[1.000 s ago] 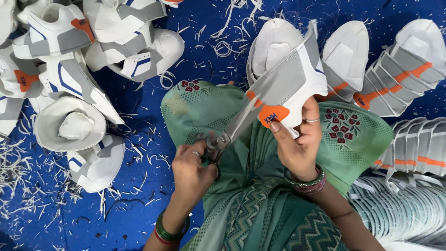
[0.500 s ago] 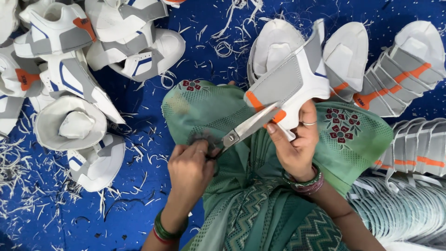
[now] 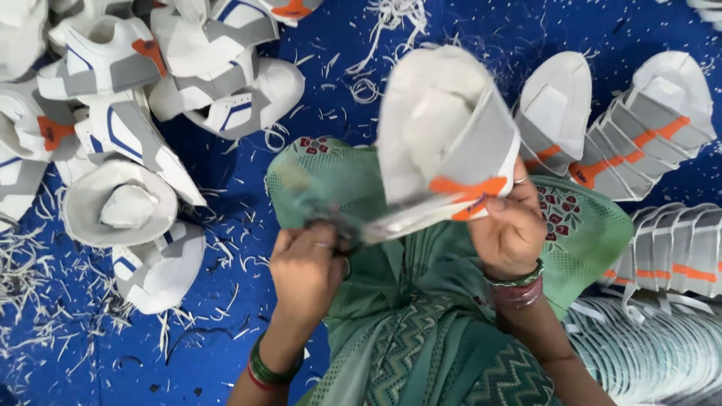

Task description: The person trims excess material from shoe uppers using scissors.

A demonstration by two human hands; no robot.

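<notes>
- The shoe upper sits at the upper centre of the frame, raised above the lap; it is white and grey with an orange tab along its lower edge, its pale hollow inside turned toward the camera; motion blur softens its outline.
- The right hand, right of centre, is clenched on the lower right corner of the shoe upper, thumb pressed on the orange tab; a ring shows on one finger, and bangles circle the wrist just below.
- The left hand, lower centre-left, is closed around the handles of the scissors; the blades run rightward and slightly up, touching the lower edge of the shoe upper; blur hides whether the blades are apart or together.
- A green patterned garment covers the lap beneath both hands, with small red flower motifs near its edges.
- A heap of white, grey and blue shoe uppers fills the upper left of the frame; some carry orange tabs.
- A stacked row of grey and orange uppers lies at the upper right; another stack runs along the right edge, lower down.
- White trimmings lie scattered over the blue floor cloth, thickest at the lower left.
</notes>
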